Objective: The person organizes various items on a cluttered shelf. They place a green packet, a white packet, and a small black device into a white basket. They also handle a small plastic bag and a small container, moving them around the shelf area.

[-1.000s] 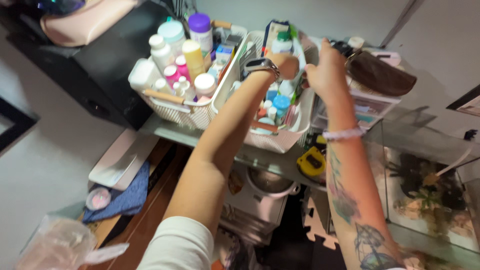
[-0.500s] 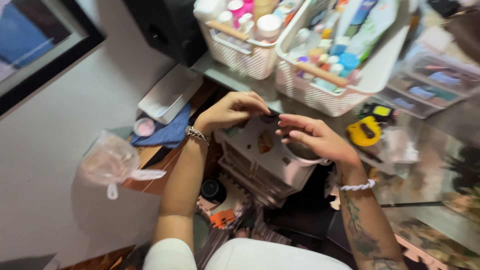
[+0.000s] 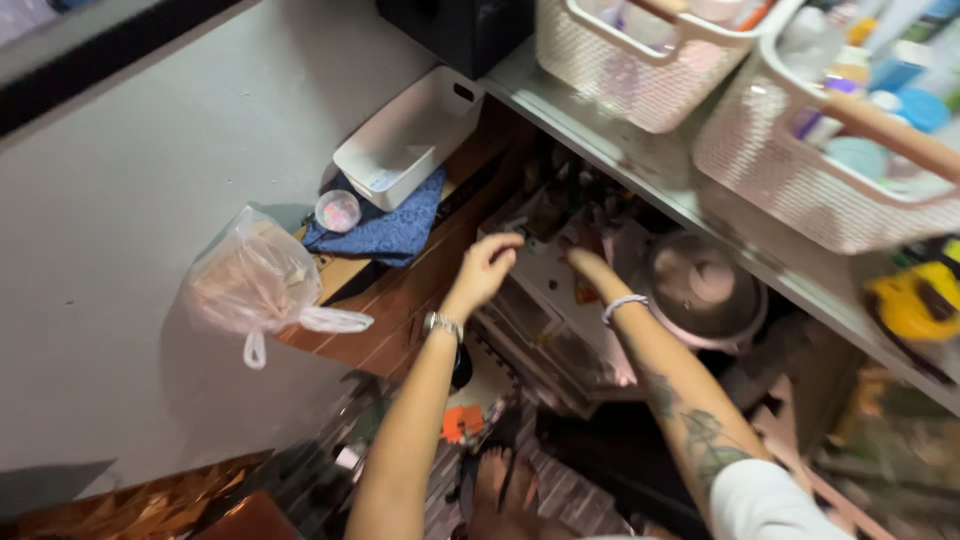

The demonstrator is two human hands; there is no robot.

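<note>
Both my hands reach down under a grey shelf (image 3: 640, 172) to the top of a white drawer unit (image 3: 545, 292). My left hand (image 3: 487, 265), a metal watch on its wrist, has its fingers curled near the unit's back left corner; motion blur hides whether it holds anything. My right hand (image 3: 588, 262), a white band on its wrist, lies just to the right over the unit's top, and its fingers are blurred. Small dark items stand behind the hands. A pink-and-white pot with a lid (image 3: 700, 290) sits right of the unit.
Two white woven baskets (image 3: 620, 75) (image 3: 790, 185) of bottles stand on the shelf, with a yellow tape measure (image 3: 915, 300) beside them. At left a knotted plastic bag (image 3: 255, 285), a blue cloth (image 3: 385, 232), a white box (image 3: 400, 140) and a small round container (image 3: 337, 210) rest on wood. My bare foot (image 3: 495, 490) is below.
My view dropped from the baskets to the space under the shelf. Both hands came down from the right basket and now reach further in over the drawer unit.
</note>
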